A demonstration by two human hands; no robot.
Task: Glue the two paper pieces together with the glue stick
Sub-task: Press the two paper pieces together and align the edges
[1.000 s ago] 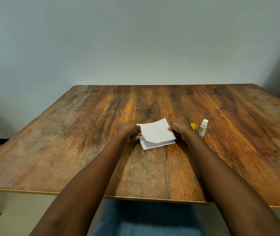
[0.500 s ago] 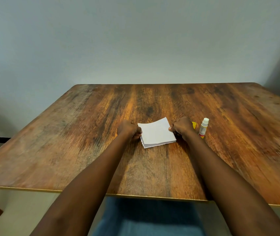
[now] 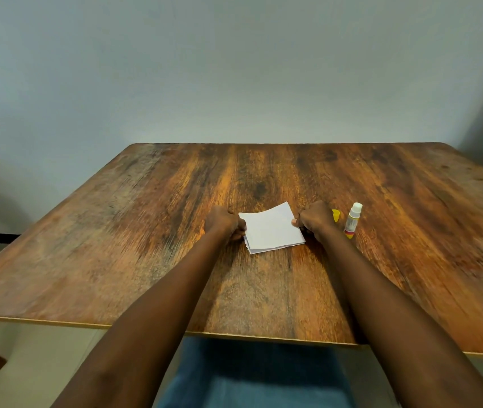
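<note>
Both hands, the left hand [image 3: 225,222] and right hand [image 3: 315,220], pinch opposite edges of the stacked paper pieces [image 3: 272,229] lying mid-counter [image 3: 146,231], apparently aligning them; next likely comes pressing flat, the uncapped glue stick [image 3: 352,217] standing just right.

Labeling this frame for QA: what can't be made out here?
All in the head view:
- Glue between the paper pieces: top sheet covers it.
- Left hand and right hand grip on the paper: fingertips curled under, mostly hidden.
- Yellow cap: partly behind the right hand.
- Glue stick label: too small to read.
- Table: right corner cut off by the frame edge.
</note>
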